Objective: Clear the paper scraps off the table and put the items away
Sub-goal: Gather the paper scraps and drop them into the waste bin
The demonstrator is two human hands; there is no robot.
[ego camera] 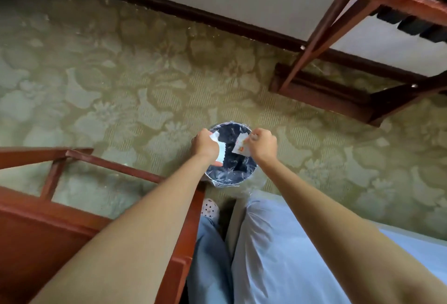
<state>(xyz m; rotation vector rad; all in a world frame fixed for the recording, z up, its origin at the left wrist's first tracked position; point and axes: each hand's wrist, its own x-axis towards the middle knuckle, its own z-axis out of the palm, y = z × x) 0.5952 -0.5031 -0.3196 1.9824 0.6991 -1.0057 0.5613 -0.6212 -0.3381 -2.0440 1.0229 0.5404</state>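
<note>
Legs (278,243) in pale trousers stand nearest the camera, one shoe (210,207) showing; the desk (48,236) corner sits below the left forearm.

Both arms reach forward and down. Left hand (204,145) is closed on a white scrap (219,145), fingers curled round it. Right hand (262,145) pinches a second scrap (240,146), white with red print, between fingertips. Both scraps hang over the open mouth of the bin (231,175), directly beneath the hands. Bin is lined with a clear bag over a dark interior.

Step in hand, judged: drop. Both hands sit inside the rim line, so release should land clean. Advice: open the fingers fully and let the paper fall straight; light scraps may cling to skin or catch on the liner edge. Check palms after.

Beyond the hands: patterned carpet (121,74), then a wooden rack (338,49) far right by the wall.
</note>
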